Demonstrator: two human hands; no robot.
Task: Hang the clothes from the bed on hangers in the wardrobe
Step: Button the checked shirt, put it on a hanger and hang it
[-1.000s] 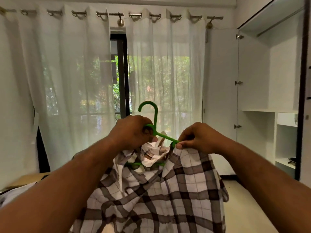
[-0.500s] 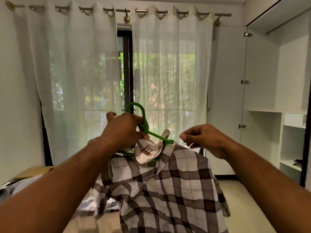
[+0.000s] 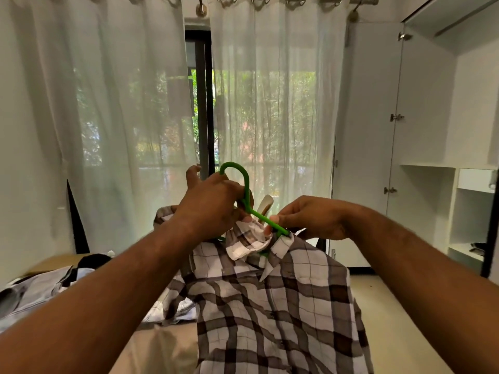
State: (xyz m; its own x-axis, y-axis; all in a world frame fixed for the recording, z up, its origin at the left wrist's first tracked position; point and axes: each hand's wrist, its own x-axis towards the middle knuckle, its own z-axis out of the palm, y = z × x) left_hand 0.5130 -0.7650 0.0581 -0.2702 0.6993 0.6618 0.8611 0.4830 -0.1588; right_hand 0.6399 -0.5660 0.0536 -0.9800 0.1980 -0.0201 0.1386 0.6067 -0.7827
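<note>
A brown and white checked shirt point(image 3: 272, 306) hangs in front of me on a green plastic hanger point(image 3: 244, 188). My left hand point(image 3: 213, 206) grips the hanger at the base of its hook, above the collar. My right hand point(image 3: 310, 218) pinches the hanger's right arm where it enters the shirt's collar. The hanger's left arm is hidden under the fabric. More clothes point(image 3: 40, 290) lie on the bed point(image 3: 159, 349) at the lower left. The open wardrobe point(image 3: 459, 103) stands on the right, with its rail point(image 3: 467, 18) at the top.
White sheer curtains point(image 3: 121, 117) cover the window straight ahead. The wardrobe door point(image 3: 370, 130) is swung open toward the window. White shelves point(image 3: 469, 211) sit in the wardrobe's lower part. Bare beige floor point(image 3: 391, 319) runs between the bed and the wardrobe.
My right hand let go of the collar half a second ago and has come back to pinch the hanger's right arm. The shirt now sits squarer on the hanger.
</note>
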